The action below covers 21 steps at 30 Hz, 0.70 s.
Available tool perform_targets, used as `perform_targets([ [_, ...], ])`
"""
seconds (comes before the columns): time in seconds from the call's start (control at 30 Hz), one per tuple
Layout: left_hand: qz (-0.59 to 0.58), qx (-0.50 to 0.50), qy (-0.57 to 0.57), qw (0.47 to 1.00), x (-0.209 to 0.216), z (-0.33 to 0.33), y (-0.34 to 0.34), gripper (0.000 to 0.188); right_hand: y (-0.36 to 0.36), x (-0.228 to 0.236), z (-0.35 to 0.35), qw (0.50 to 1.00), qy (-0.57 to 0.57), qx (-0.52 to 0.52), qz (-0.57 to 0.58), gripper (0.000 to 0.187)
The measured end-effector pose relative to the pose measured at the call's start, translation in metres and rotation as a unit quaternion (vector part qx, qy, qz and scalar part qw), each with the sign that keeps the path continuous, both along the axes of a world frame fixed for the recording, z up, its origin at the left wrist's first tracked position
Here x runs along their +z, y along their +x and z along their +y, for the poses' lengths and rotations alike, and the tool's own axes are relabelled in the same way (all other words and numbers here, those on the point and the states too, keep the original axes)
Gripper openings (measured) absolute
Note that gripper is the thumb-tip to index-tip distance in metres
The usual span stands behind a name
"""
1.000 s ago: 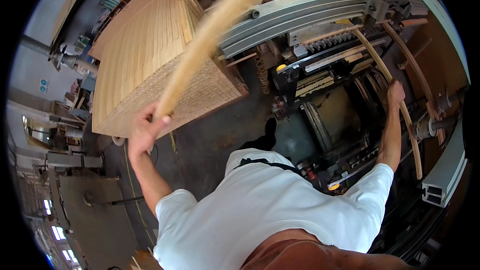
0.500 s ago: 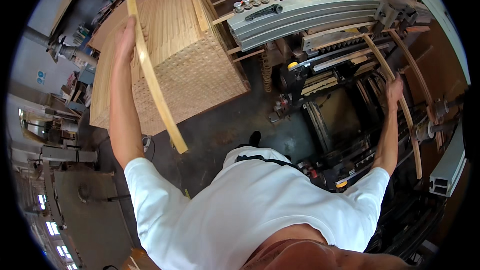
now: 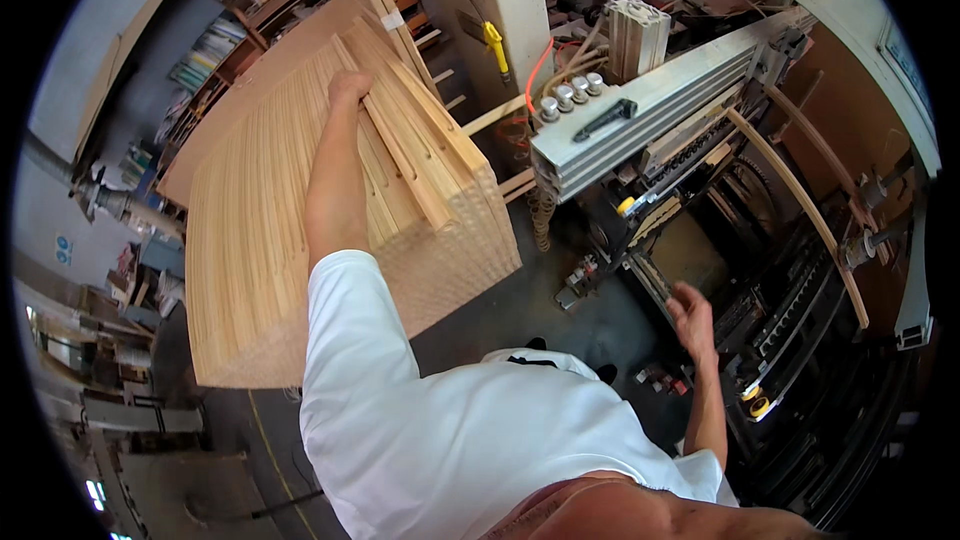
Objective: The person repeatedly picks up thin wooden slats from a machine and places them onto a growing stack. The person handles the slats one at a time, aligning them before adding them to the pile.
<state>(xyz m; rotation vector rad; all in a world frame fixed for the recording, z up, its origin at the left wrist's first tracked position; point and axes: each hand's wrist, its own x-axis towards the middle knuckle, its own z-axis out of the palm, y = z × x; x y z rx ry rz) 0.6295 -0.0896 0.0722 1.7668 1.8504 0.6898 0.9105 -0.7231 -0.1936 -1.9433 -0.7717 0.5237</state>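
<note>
My left hand (image 3: 350,87) is closed around the far part of a wooden strip (image 3: 412,175), which lies along the top of a large stack of similar strips (image 3: 270,170). Part of the strip is hidden under my fingers. Over on the right, my right hand (image 3: 692,323) is raised with its fingers apart and nothing in it, in front of the black machine (image 3: 790,325). Beyond that hand, another long wooden strip (image 3: 800,197) rests across the machine, apart from my fingers.
A grey metal beam (image 3: 670,90) with silver knobs (image 3: 572,93) and a black lever (image 3: 605,118) spans the machine's far side. A yellow handheld tool (image 3: 495,48) hangs by a pale post (image 3: 480,0). Dark floor (image 3: 560,325) runs between stack and machine.
My left hand has brought the strip it held in the air down onto the stack. My right hand has let go of the strip on the machine and drawn back toward me.
</note>
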Motion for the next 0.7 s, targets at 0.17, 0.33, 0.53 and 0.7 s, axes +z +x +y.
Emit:
perform_targets([
  [0.17,0.05,-0.045,0.021,0.998,-0.01,0.062,0.026,0.045,-0.066,-0.016,0.002,0.992,-0.082,-0.039,0.084,0.043],
  [0.33,0.062,-0.08,0.039,0.994,-0.026,0.114,0.037,0.039,-0.11,-0.018,0.017,0.991,-0.072,-0.05,0.104,0.044],
  [0.53,-0.022,-0.11,0.006,0.994,-0.044,0.158,0.02,0.033,-0.147,-0.016,0.029,0.991,-0.084,-0.034,0.102,0.044],
  [0.7,0.143,-0.163,0.227,0.949,0.03,0.162,0.05,0.048,-0.179,0.014,0.002,0.995,-0.063,-0.073,0.015,0.038],
])
